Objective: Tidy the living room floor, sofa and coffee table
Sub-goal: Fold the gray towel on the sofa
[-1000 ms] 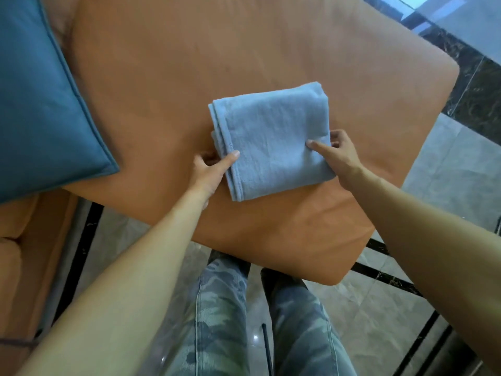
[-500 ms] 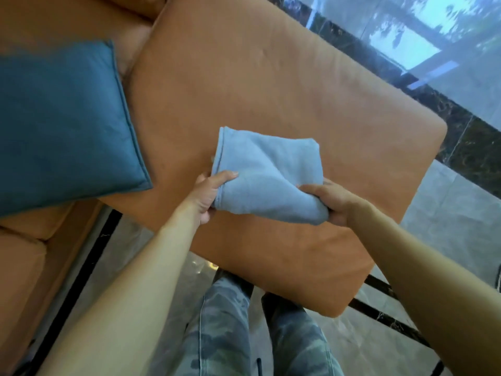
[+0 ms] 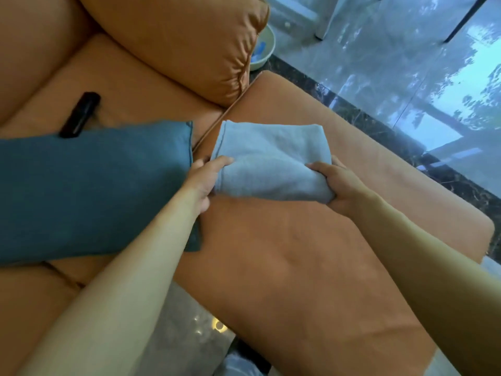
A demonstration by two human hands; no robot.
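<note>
- Sofa [image 3: 271,253]: orange upholstery. The wide seat section in front carries the work, and a plump back cushion [image 3: 176,36] stands behind it.
- Pillow [image 3: 89,191]: blue, lying flat on the left seat. Its right edge is just beside the left hand.
- Towel [image 3: 271,156]: pale blue and folded into a thick rectangle, over the far part of the wide seat. The near edge is raised and sags between the hands. Whether the far edge rests on the seat cannot be told.
- Right hand [image 3: 341,188]: fingers are curled tight round the near right corner, bunching the layers.
- Left hand [image 3: 206,177]: it pinches the left edge, thumb on top and fingers beneath.
- Remote [image 3: 80,115]: black, lying loose on the left seat beyond the pillow, well apart from both hands.
- Bowl [image 3: 264,50]: pale, on the floor behind the sofa and partly hidden.
- Risk, fold: the bunched right corner could pull the layers askew, and the middle has no support. A quick carry would probably open the fold.
- Risk, pillow: the left forearm crosses its corner and may drag it off the seat edge.
- Risk, remote: it sits half behind the pillow and could easily be overlooked.
</note>
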